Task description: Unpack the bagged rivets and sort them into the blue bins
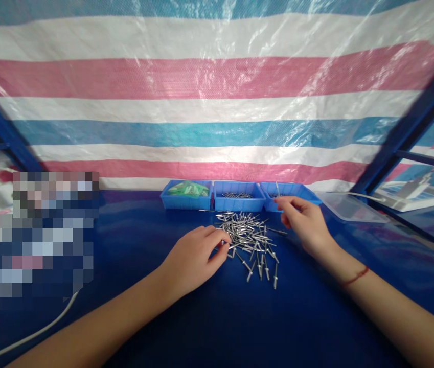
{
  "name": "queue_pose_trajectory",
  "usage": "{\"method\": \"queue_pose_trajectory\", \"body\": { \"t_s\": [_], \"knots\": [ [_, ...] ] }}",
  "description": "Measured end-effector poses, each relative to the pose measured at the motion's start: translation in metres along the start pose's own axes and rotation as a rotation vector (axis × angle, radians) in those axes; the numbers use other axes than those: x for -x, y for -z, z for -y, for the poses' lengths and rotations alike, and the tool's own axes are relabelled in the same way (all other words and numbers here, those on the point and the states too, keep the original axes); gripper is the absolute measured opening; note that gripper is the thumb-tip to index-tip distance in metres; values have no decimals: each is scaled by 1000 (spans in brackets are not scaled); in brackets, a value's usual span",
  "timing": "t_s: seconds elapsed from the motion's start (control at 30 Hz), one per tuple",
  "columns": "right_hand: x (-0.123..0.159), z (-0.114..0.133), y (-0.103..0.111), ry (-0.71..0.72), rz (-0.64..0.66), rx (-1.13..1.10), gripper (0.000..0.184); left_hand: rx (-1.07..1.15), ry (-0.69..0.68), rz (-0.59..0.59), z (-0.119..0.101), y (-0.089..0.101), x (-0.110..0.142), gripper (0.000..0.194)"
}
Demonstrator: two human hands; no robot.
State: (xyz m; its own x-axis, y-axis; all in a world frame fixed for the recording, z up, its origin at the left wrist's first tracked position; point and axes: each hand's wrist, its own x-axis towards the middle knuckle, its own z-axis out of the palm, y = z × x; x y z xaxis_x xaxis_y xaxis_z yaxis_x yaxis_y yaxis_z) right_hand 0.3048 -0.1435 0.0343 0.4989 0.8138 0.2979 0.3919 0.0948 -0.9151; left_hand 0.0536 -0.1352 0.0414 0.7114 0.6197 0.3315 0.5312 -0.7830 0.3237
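Note:
A loose pile of silver blind rivets [245, 232] lies on the dark blue table, several spread toward the near side. My left hand [201, 253] is at the pile's left edge, thumb and fingertips drawn together against the rivets; what is between them is too small to make out. Pinched in my right hand [304, 222] is one blind rivet [277, 188], its thin pin pointing up. That hand is over the front of the right blue bin [297, 190] and hides part of it. A few rivets show inside this bin.
To its left stand a middle blue bin [238, 204] with rivets and a left blue bin [186, 203] holding a green bag [189, 188]. A clear plastic sheet [355, 207] lies right. A white cable [53, 322] runs at left. Blue metal posts [404, 122] and striped sheeting [217, 76] bound the table.

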Motion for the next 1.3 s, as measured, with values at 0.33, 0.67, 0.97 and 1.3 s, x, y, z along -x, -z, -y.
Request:
{"method": "queue_pose_trajectory", "body": {
  "t_s": [0.33,0.67,0.97,1.3],
  "knots": [
    [-16,-6,15,-29,-60,-1,27,-158,10,98,8,3,1,16],
    [34,22,-14,368,334,211,24,-264,-51,133,10,-4,-1,19],
    [63,37,-22,585,605,237,12,265,3,-157,-1,-5,-2,4],
    [67,38,-24,465,517,107,12,604,151,-238,-7,-12,-1,22]
  ]
}}
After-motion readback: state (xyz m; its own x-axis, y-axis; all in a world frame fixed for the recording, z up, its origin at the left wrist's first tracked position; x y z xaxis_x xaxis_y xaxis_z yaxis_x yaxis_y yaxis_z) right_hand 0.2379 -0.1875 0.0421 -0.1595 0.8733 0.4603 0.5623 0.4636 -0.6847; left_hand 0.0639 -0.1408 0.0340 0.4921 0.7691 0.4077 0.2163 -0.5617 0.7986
